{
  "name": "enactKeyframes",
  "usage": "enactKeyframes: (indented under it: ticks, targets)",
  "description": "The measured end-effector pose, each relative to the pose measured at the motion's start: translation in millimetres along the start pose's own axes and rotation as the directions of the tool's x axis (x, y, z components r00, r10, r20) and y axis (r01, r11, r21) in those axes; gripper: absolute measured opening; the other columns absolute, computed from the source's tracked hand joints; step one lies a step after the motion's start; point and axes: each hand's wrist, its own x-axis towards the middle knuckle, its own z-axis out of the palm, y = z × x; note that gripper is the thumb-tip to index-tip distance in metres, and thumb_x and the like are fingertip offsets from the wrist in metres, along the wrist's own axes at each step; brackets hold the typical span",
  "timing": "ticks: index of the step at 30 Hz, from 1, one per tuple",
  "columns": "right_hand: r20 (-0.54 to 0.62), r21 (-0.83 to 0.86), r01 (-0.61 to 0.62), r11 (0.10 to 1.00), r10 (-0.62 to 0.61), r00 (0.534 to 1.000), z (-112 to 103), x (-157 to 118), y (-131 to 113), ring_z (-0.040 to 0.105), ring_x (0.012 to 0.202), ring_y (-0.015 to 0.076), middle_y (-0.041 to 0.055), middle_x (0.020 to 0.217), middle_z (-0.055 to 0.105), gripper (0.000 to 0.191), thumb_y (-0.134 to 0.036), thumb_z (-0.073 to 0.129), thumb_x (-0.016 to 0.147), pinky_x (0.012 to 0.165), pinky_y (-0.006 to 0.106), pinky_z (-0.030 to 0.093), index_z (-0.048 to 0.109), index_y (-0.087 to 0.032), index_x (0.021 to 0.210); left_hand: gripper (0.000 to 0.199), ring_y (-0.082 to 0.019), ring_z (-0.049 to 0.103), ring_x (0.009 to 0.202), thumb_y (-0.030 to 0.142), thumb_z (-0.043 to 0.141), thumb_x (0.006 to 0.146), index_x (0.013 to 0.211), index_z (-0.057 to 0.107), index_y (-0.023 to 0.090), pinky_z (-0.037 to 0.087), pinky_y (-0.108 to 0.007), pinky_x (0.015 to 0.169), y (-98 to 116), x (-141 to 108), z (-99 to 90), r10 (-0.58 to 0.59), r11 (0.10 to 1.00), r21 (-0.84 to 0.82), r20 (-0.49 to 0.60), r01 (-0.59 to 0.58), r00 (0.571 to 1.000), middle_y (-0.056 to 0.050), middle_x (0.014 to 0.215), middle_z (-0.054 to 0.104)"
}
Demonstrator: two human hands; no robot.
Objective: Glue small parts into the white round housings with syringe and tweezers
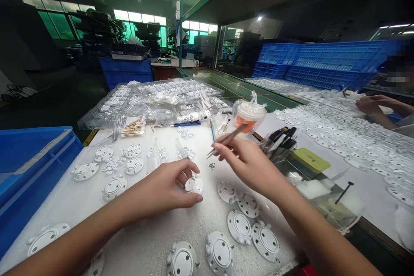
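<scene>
My left hand (176, 183) is closed around a small white round part (192, 184), thumb at its near side and fingers at its far side. Pinched in my right hand (241, 157) is a pair of metal tweezers (226, 140), with the tips pointing down and left. Just below those tips lies a little pile of tiny metal pieces (211, 166). White discs with dark spots lie on both sides: one disc (239, 226) is in the group near my right forearm, another disc (114, 187) is beyond my left wrist. Small white pieces (113, 165) are heaped among the left discs.
Cotton swabs (134, 127) and clear trays (129, 99) of white parts stand at the back. A bagged cup (249, 114) is behind my right hand. Right of it are a tool holder (278, 142) and another person's hands (371, 105). A blue crate (35, 168) borders the left.
</scene>
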Motion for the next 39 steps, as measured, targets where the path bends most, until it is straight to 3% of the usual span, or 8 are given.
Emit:
enactKeyframes:
  ticks: [4, 7, 14, 18, 23, 28, 33, 39]
  targets:
    - [0.023, -0.246, 0.018, 0.969, -0.012, 1.0, 11.6, 19.9, -13.8, 0.062, 0.068, 0.0202, 0.0057, 0.077, 0.068, 0.006, -0.023, 0.053, 0.094, 0.058, 0.028, 0.038, 0.054, -0.018, 0.091, 0.031, -0.027, 0.053, 0.1, 0.03, 0.061, 0.082, 0.111, 0.056, 0.019, 0.04, -0.038, 0.084, 5.6, -6.7, 3.4, 0.12, 0.867, 0.482, 0.039, -0.124, 0.992, -0.008, 0.109, 0.056]
    - [0.049, -0.279, 0.018, 0.96, -0.004, 0.999, 22.0, 28.6, -8.9, 0.059, 0.064, 0.0197, 0.0059, 0.074, 0.066, 0.006, -0.021, 0.052, 0.094, 0.057, 0.028, 0.032, 0.054, -0.019, 0.089, 0.029, -0.03, 0.051, 0.102, 0.023, 0.058, 0.083, 0.111, 0.058, 0.016, 0.041, -0.041, 0.084, 4.8, -6.6, 4.9, 0.119, 0.76, 0.63, 0.106, -0.159, 0.987, -0.011, 0.108, 0.056]
    - [0.091, -0.154, -0.006, 0.988, 0.02, 0.996, 30.5, 36.7, 11.3, 0.059, 0.06, 0.0149, 0.0009, 0.068, 0.066, 0.014, -0.019, 0.055, 0.094, 0.057, 0.024, 0.035, 0.054, -0.019, 0.08, 0.031, -0.023, 0.055, 0.101, 0.04, 0.06, 0.088, 0.116, 0.058, 0.027, 0.042, -0.034, 0.081, 15.4, -17.9, -4.6, 0.104, 0.843, 0.515, 0.129, -0.157, 0.986, -0.003, 0.114, 0.057]
    - [0.07, -0.076, 0.011, 0.997, -0.006, 0.998, 41.9, 31.2, 12.7, 0.058, 0.06, 0.0142, -0.0007, 0.068, 0.064, 0.015, -0.025, 0.058, 0.094, 0.057, 0.023, 0.035, 0.054, -0.019, 0.08, 0.045, -0.024, 0.061, 0.097, 0.046, 0.075, 0.074, 0.114, 0.059, 0.034, 0.042, -0.029, 0.068, 26.3, -39.9, -3.2, -0.031, 0.882, 0.463, 0.251, -0.092, 0.968, 0.001, 0.114, 0.06]
    - [-0.179, 0.036, -0.017, 0.999, 0.023, 0.984, 45.3, 19.1, 17.5, 0.054, 0.062, 0.0138, -0.0024, 0.076, 0.056, 0.033, -0.037, 0.065, 0.088, 0.059, 0.025, 0.038, 0.041, -0.021, 0.104, 0.066, -0.037, 0.058, 0.112, 0.03, 0.081, 0.066, 0.128, 0.056, 0.026, 0.046, -0.041, 0.087, 30.4, -51.1, 15.6, -0.155, 0.809, 0.585, 0.313, -0.062, 0.937, -0.013, 0.136, 0.052]
    - [-0.528, 0.144, 0.295, 0.944, -0.179, 0.83, 38.7, 3.4, 3.8, 0.041, 0.053, 0.0107, -0.0073, 0.064, 0.038, 0.019, -0.027, 0.057, 0.093, 0.053, 0.024, 0.036, 0.038, -0.025, 0.09, 0.045, -0.031, 0.063, 0.093, 0.018, 0.068, 0.07, 0.113, 0.06, 0.024, 0.047, -0.038, 0.074, 30.8, -47.3, 24.6, -0.204, 0.787, 0.616, 0.317, -0.038, 0.926, -0.01, 0.112, 0.063]
    - [-0.047, -0.02, 0.274, 0.962, -0.274, 0.96, 46.4, -3.0, -6.0, 0.056, 0.065, 0.0121, 0.0006, 0.084, 0.061, 0.005, -0.019, 0.055, 0.093, 0.061, 0.025, 0.043, 0.051, -0.02, 0.095, 0.035, -0.025, 0.059, 0.08, 0.029, 0.067, 0.066, 0.097, 0.053, 0.026, 0.033, -0.031, 0.055, 24.5, -44.0, 14.5, -0.145, 0.785, 0.609, 0.362, -0.115, 0.921, -0.003, 0.099, 0.062]
    - [0.326, -0.131, 0.3, 0.945, -0.245, 0.913, 54.0, -4.2, 3.2, 0.063, 0.087, 0.0176, 0.008, 0.117, 0.059, 0.014, -0.014, 0.053, 0.092, 0.076, 0.03, 0.048, 0.06, -0.019, 0.103, 0.034, -0.017, 0.053, 0.069, 0.029, 0.069, 0.067, 0.095, 0.052, 0.026, 0.027, -0.027, 0.049, 27.9, -34.2, 0.7, -0.145, 0.844, 0.526, 0.402, -0.099, 0.904, 0.002, 0.089, 0.059]
